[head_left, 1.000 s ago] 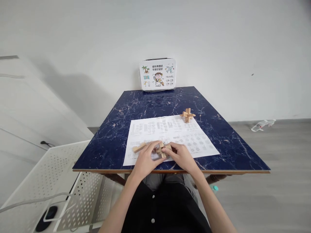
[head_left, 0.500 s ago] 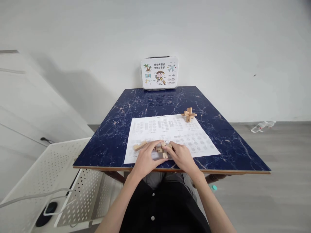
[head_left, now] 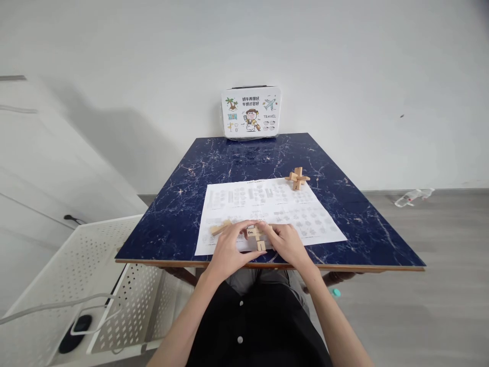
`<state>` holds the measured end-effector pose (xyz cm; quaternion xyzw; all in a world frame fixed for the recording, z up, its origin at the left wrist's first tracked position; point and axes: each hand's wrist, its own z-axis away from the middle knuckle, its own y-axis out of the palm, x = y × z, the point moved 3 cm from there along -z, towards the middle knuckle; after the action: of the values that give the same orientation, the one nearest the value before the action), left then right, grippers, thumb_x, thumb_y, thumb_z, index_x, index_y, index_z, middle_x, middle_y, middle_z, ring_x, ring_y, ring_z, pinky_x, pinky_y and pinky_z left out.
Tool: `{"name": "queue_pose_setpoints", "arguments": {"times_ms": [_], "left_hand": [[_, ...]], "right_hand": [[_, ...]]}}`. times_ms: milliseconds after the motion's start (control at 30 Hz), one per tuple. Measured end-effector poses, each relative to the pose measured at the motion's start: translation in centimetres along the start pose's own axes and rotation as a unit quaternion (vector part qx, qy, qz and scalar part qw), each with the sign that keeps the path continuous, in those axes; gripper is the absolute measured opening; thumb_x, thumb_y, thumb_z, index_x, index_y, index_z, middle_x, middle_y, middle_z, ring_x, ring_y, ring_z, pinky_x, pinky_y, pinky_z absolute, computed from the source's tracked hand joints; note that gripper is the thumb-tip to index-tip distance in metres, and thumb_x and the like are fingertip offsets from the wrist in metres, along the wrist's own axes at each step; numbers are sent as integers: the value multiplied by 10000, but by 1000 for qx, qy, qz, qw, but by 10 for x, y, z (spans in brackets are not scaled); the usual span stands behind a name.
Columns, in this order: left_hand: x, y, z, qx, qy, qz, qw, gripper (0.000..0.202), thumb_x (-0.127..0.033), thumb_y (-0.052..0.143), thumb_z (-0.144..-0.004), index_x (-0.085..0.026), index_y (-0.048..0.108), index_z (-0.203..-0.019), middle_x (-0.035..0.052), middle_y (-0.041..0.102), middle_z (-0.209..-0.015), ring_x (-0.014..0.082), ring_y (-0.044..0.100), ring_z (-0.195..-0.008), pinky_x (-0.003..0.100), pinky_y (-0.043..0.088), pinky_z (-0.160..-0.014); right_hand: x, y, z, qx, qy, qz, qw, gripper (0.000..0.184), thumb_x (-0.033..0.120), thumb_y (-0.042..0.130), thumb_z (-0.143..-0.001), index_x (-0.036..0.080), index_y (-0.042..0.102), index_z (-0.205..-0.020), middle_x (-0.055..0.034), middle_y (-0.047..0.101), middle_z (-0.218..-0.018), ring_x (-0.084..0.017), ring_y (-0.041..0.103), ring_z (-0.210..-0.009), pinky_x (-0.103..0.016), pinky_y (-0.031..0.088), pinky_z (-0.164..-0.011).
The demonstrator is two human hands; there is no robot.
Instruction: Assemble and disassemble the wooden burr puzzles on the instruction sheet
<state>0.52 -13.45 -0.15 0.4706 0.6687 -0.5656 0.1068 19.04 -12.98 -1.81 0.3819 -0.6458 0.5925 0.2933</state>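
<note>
Both hands meet over the near edge of a printed instruction sheet (head_left: 267, 204) on a dark blue marble-patterned table (head_left: 183, 214). My left hand (head_left: 229, 247) and my right hand (head_left: 286, 243) pinch a small cluster of numbered wooden puzzle pieces (head_left: 256, 237) from either side, fingers curled around it. A loose wooden bar (head_left: 220, 228) lies on the sheet just left of my left hand. A finished wooden burr puzzle (head_left: 297, 179) stands at the sheet's far right corner.
A white case with cartoon travel print (head_left: 251, 112) leans against the wall at the table's far edge. A white perforated cart (head_left: 95, 270) with a cable and a dark device stands at the left. A plastic bottle (head_left: 412, 196) lies on the floor at the right.
The hands have turned the wooden pieces, so that numbered faces now point up. The view has shifted slightly; the loose bar and finished puzzle have not moved.
</note>
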Motion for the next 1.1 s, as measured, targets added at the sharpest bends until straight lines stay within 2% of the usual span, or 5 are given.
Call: {"name": "queue_pose_setpoints", "arguments": {"times_ms": [233,533,667,900,1100], "left_hand": [[1,-6,-3,-31,-32,45,998,642,-394,900,-760,-266,585,-1305,75,676,-1322,286,680,-1145,427,568,-987],[0,-9,-4,-29,-27,86,995,619,-395,908,-761,-276,598,-1284,62,672,-1303,225,707,-945,434,585,-934],[0,-8,-4,-12,-12,87,996,662,-396,920,-747,-284,589,-1308,77,659,-1337,286,690,-1115,436,581,-964],[-4,-5,-3,16,-11,76,997,632,-369,908,-770,-306,588,-1311,48,675,-1302,243,687,-1016,383,568,-912],[-2,-7,-5,33,-19,92,995,632,-363,928,-736,-283,594,-1267,33,696,-1207,163,627,-781,353,554,-853]], "right_hand": [[-1,-5,3,14,-24,-82,996,440,573,426,-1058,235,537,-799,14,633,-643,-182,604,-609,-284,420,-651],[0,-8,6,29,-43,-138,989,425,601,504,-1027,222,574,-847,23,554,-650,-160,513,-589,-276,373,-580],[-2,-7,6,26,-45,-147,988,382,574,497,-1037,223,645,-1007,6,613,-711,-176,554,-627,-284,410,-604],[-3,-5,5,16,-34,-151,988,375,565,532,-1025,220,663,-961,-2,648,-704,-186,601,-649,-286,435,-621],[0,-6,8,4,-31,-126,992,389,588,557,-1008,219,650,-924,3,654,-684,-182,596,-634,-286,426,-628]]}}
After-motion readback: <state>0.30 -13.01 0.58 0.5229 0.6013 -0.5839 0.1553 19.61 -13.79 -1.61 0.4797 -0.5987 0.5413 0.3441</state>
